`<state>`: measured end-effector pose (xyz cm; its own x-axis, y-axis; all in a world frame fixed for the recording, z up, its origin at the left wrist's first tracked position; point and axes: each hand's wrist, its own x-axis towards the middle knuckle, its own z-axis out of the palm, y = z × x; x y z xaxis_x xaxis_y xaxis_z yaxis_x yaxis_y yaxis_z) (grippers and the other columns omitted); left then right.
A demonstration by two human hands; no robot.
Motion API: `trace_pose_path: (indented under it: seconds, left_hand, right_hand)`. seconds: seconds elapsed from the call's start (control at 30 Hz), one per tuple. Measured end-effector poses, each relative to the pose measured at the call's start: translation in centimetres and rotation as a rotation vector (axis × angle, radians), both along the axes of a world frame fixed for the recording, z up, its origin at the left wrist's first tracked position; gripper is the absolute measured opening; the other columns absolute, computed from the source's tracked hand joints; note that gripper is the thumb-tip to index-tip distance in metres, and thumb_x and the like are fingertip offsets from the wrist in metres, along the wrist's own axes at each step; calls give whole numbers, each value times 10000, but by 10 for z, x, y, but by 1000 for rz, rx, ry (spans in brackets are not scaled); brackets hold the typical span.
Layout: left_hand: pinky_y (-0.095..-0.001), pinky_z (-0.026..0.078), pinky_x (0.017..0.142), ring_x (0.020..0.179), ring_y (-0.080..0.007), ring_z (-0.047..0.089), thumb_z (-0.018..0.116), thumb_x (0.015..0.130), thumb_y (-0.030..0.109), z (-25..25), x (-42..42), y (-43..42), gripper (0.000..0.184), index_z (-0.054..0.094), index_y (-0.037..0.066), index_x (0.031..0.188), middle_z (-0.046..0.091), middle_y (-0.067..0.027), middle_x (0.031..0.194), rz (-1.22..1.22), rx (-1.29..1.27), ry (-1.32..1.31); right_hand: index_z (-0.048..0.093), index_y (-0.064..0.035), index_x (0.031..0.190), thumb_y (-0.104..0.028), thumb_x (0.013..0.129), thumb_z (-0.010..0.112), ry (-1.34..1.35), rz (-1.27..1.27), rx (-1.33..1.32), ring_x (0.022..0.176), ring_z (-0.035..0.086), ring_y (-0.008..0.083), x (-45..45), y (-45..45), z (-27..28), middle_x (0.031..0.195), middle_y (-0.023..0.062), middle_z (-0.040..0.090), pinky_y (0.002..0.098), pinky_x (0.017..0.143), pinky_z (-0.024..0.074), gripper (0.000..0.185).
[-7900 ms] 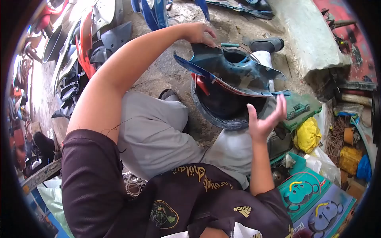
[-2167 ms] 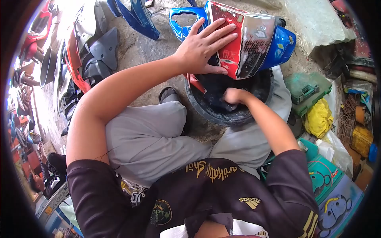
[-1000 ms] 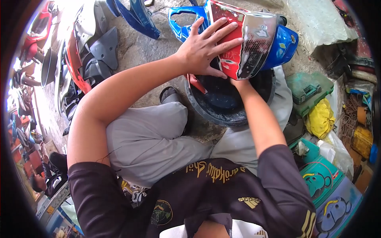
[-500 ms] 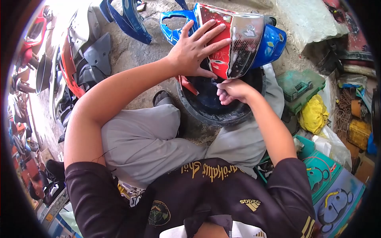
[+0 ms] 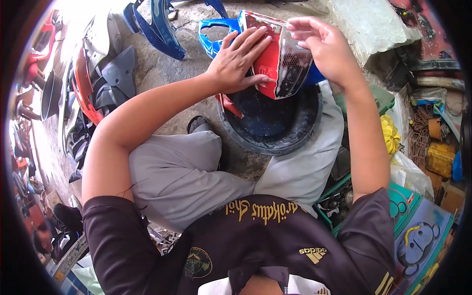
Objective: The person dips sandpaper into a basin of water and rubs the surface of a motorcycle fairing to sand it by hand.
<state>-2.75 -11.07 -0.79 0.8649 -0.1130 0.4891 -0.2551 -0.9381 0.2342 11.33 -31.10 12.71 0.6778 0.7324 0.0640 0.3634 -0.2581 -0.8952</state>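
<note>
Spreading its fingers, the left hand point(image 5: 237, 63) seemingly steadies the twelve-o'clock panel point(image 5: 284, 63); the right hand point(image 5: 329, 49) bends its loosely at one.

Your dark shirt point(image 5: 255, 236) reads "adidas" at a three-striped logo point(image 5: 313, 257) and, in gold lettering point(image 5: 258, 211), "arökatus Shöl", the ends hidden; the red panel's point(image 5: 271, 60) faint lettering point(image 5: 266, 73) is illegible.

A workshop, seemingly for motorcycles, with loose body panels point(image 5: 121, 73) and metal parts point(image 5: 338, 205).
</note>
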Motion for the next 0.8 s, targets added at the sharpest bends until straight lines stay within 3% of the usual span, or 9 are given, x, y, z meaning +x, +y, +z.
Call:
trace_pose_path:
  seconds: [0.03, 0.13, 0.2, 0.27, 0.33, 0.43, 0.5, 0.63, 0.8]
  left_hand:
    - [-564, 242, 1317, 1638, -358, 324, 717, 905, 735, 2, 0, -1, 1089, 354, 129, 1733, 334, -134, 1792, 8, 5, 3]
    - [-551, 256, 1315, 1631, -353, 336, 733, 901, 721, 4, 0, -3, 1086, 358, 132, 1733, 342, -128, 1790, 23, -14, 19]
    - [-554, 253, 1316, 1634, -349, 332, 734, 900, 722, 5, 2, -1, 1091, 352, 139, 1738, 334, -121, 1797, 28, -25, 38]
    - [-563, 224, 1326, 1667, -346, 280, 723, 889, 753, 3, 1, -2, 1118, 336, 154, 1750, 316, -109, 1811, 50, -4, 48]
    - [-572, 196, 1333, 1685, -345, 246, 713, 882, 775, 3, 3, -2, 1134, 330, 158, 1753, 312, -107, 1814, 50, -5, 52]
    - [-657, 120, 1318, 1703, -369, 192, 716, 854, 812, 9, 0, -4, 1166, 345, 162, 1748, 319, -113, 1811, 88, 49, 77]
    - [-698, 109, 1298, 1703, -388, 180, 720, 832, 834, 8, 4, -3, 1186, 359, 166, 1743, 316, -117, 1812, 83, 46, 81]
    - [-694, 104, 1308, 1704, -372, 171, 639, 915, 822, 5, 6, -1, 1084, 360, 178, 1740, 290, -99, 1821, 67, 16, 100]
    - [-621, 175, 1328, 1678, -389, 239, 641, 976, 714, 6, 6, -2, 983, 370, 148, 1733, 309, -143, 1804, 49, 11, 60]
  right_hand:
    - [792, -18, 1077, -45, 1020, 580, 9, -35, 50, 886, 694, 117, -3, -2, -3, 957, 38, 781, 304, 846, 566, 221]
    - [798, -8, 1146, -11, 996, 550, 329, 222, -263, 958, 703, 110, -8, -45, -26, 1017, 70, 792, 308, 905, 571, 290]
    - [799, 0, 1175, -67, 1000, 557, 421, 375, -598, 1037, 756, 185, -33, -65, -60, 1089, 153, 809, 360, 972, 582, 306]
    - [802, 5, 1147, -148, 990, 581, 195, 399, -871, 1091, 783, 325, -57, -81, -138, 1158, 225, 807, 425, 1005, 588, 311]
    - [787, 14, 1171, -159, 936, 639, 112, 517, -994, 1113, 770, 379, -59, -66, -191, 1167, 244, 800, 458, 1011, 582, 327]
    - [797, -26, 1198, -239, 940, 703, -127, 406, -953, 1137, 766, 381, -42, -59, -317, 1167, 242, 795, 447, 1018, 584, 347]
    - [793, -19, 1188, -248, 963, 697, -37, 338, -1057, 1112, 774, 368, -40, -41, -362, 1153, 231, 798, 450, 999, 597, 336]
    - [784, -3, 1169, -265, 1007, 683, 391, 324, -1160, 1063, 789, 343, -51, -31, -376, 1125, 209, 806, 456, 959, 622, 324]
    - [774, 17, 1144, -287, 1063, 666, 1115, 267, -995, 1002, 809, 311, -50, -43, -303, 1090, 181, 816, 462, 910, 655, 333]
